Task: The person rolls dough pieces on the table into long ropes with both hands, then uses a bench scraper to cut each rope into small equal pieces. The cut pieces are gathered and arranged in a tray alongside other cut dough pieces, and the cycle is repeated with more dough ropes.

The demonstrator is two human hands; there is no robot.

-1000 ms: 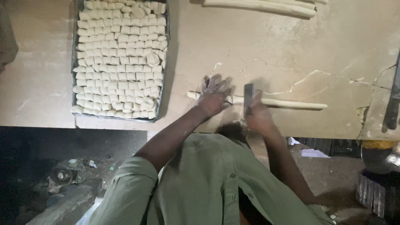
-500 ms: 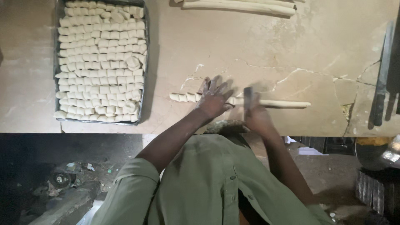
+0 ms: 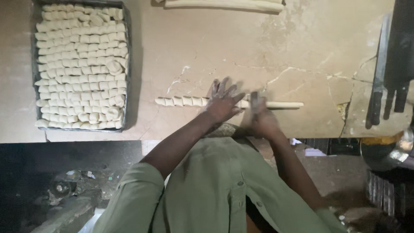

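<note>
Cut pieces now number more than 0.5 s ago: the row of small dough pieces (image 3: 181,101) left of the hands has grown longer, and the uncut dough rope (image 3: 282,104) to the right looks shorter. Left hand (image 3: 222,101) lies flat on the rope, fingers (image 3: 224,86) spread wide, pressing rather than gripping, floury. Right hand (image 3: 261,118) is closed around a small flat cutter (image 3: 254,100), blade standing upright on the rope just beside the left hand. Rope and cut pieces lie in 1 line along the near part of the pale, cracked table (image 3: 302,51). Tray (image 3: 127,64) at far left, well apart from the hands, packed with rows of cut dough. Another long dough roll (image 3: 224,4) lies at the far edge of the table. Dark metal tools (image 3: 390,73) at right edge, blurred.
</note>
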